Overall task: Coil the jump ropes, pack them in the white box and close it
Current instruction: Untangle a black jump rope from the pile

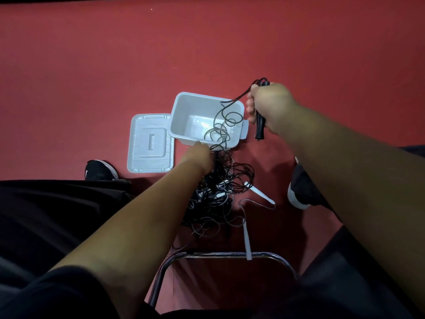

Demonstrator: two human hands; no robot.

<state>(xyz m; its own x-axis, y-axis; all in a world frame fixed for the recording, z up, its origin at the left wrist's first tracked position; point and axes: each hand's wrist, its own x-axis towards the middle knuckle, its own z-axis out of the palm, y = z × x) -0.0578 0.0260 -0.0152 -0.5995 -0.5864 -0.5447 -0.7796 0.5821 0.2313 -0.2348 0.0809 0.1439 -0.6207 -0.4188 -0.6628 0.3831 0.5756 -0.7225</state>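
Jump ropes (218, 194) lay in a black tangle on the red floor (207, 54), just in front of the white box (184, 116), which stood open. The right hand (266, 104) was raised beside the box's right end, its fingers (250, 107) clenched round a black handle (259, 127) that hung below the fist. That handle's cord (220, 118) ran down in loose loops across the open box to the tangle. The left hand (197, 156) reached to the near rim of the box at the top of the pile; its fingers were hidden, so I cannot tell whether they gripped anything. Two white handles (261, 193) showed among the cords. The lid (151, 143) lay flat, touching the box's left side. A black shoe (101, 171) with a white swoosh mark sat left of the lid, another shoe (295, 196) right of the pile. A metal chair frame (220, 254) crossed below the ropes.
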